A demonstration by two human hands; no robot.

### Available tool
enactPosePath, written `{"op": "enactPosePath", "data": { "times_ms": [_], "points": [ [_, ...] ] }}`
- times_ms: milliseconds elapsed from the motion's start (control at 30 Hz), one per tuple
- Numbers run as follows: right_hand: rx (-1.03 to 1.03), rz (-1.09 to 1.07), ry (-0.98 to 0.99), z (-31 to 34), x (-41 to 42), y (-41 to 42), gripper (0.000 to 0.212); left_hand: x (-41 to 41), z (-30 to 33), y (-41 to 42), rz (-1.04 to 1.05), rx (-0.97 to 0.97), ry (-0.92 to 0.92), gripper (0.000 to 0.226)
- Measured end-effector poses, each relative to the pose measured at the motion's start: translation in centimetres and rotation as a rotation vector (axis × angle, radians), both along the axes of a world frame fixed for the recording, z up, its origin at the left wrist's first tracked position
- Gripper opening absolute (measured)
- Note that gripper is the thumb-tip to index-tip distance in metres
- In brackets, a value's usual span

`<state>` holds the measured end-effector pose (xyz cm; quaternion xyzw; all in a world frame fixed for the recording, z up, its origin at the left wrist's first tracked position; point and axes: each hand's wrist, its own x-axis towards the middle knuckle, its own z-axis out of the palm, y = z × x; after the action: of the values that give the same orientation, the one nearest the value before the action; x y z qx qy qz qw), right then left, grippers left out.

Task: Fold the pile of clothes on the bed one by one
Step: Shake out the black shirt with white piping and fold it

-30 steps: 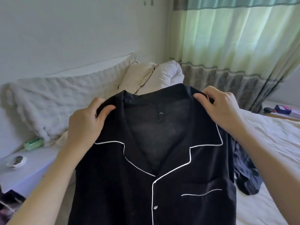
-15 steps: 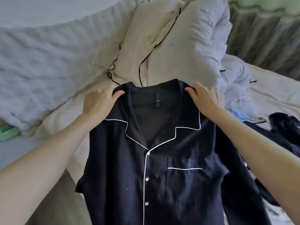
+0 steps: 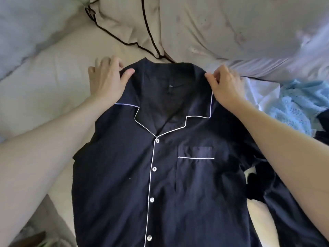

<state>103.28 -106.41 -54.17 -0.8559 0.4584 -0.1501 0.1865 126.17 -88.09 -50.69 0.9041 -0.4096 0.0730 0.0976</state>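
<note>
A dark navy pyjama shirt (image 3: pixel 124 175) with white piping, white buttons and a chest pocket lies front-up on the cream bed sheet (image 3: pixel 53 72). My left hand (image 3: pixel 105 82) grips its left shoulder by the collar, thumb on top of the fabric. My right hand (image 3: pixel 226 88) pinches the right shoulder at the collar edge. The collar points toward the pillows. The shirt's right sleeve runs under my right forearm and lies over other dark cloth.
A beige pillow with black piping (image 3: pixel 135 24) and a pale pillow (image 3: pixel 249 32) lie just beyond the collar. A light blue garment (image 3: pixel 293 107) and dark clothes (image 3: pixel 267 189) are heaped at the right. A white quilt (image 3: pixel 26 29) lies at the upper left.
The shirt, held up in the air a second ago, has been lowered and laid flat on the bed. Both hands stay at its shoulders. The camera has tilted down.
</note>
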Motion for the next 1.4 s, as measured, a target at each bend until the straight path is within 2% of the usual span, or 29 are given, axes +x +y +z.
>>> {"op": "enactPosePath", "data": {
  "times_ms": [167,333,500,667,733,833,867,967,1067,1133,1267,1333,1400],
  "points": [
    [0.030,0.025,-0.044,-3.4,-2.5,4.7,0.041,-3.2,-4.5,4.2,-0.081,-0.030,0.049,0.044],
    [0.204,0.017,-0.044,-5.0,-10.4,16.3,0.040,-14.1,-8.7,13.1,-0.159,-0.017,0.166,0.042],
    [0.162,-0.224,0.008,-4.2,-21.5,25.8,0.025,-27.9,-10.1,21.4,-0.340,0.108,0.368,0.046],
    [0.488,-0.593,0.179,-5.2,-30.5,32.5,0.037,-37.0,-9.5,25.5,-0.543,0.327,0.495,0.049],
    [0.525,-0.615,0.273,-5.9,-32.6,34.0,0.039,-38.6,-9.4,25.9,-0.596,0.421,0.516,0.055],
    [0.501,-0.573,0.285,-6.5,-34.2,35.4,0.015,-40.2,-9.2,25.9,-0.665,0.532,0.516,0.065],
    [0.509,-0.584,0.257,-6.6,-34.6,35.5,0.013,-40.6,-9.1,25.8,-0.686,0.562,0.497,0.066],
    [0.560,-0.744,0.039,-6.3,-35.6,34.9,0.036,-41.5,-8.8,25.5,-0.721,0.620,0.464,0.068],
    [0.540,-0.822,-0.063,-5.7,-37.1,34.6,0.033,-42.6,-8.8,25.4,-0.748,0.633,0.468,0.069],
    [0.534,-0.845,-0.020,-5.7,-37.8,34.7,0.029,-43.5,-8.9,25.4,-0.767,0.657,0.473,0.072],
    [0.547,-0.837,0.218,-6.6,-39.1,34.5,0.035,-44.7,-9.3,25.4,-0.803,0.684,0.461,0.070],
    [0.547,-0.816,0.353,-6.9,-39.8,34.4,0.037,-44.5,-9.0,25.5,-0.833,0.606,0.480,0.062],
    [0.510,-0.794,0.414,-6.7,-40.0,34.2,0.034,-43.8,-8.3,25.8,-0.828,0.421,0.570,0.050]
  ]
}}
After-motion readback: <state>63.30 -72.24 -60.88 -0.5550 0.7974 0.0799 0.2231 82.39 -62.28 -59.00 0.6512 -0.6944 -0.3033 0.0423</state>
